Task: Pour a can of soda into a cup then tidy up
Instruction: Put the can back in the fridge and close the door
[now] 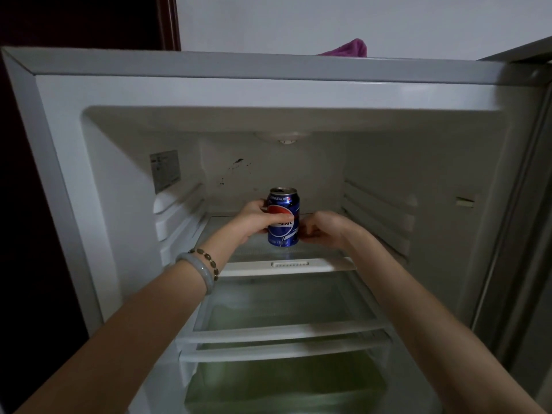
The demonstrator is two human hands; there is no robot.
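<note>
You have a single view, from the wide-angle camera on your head. It faces straight into the open white fridge with a pale plastic lining point(268, 94), so near that the cabinet almost fills the frame. It looks forward and slightly down. The frame's centre falls on the blue aluminium soda can point(285, 234) on the fridge's upper clear shelf point(328, 265). A strip of pale grey wall point(328, 22) shows above the fridge.

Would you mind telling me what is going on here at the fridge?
A person is reaching both hands into an open white fridge. The left hand grips a blue metal soda can standing upright on the top glass shelf. The right hand is curled beside the can; whether it holds it is unclear.
</note>
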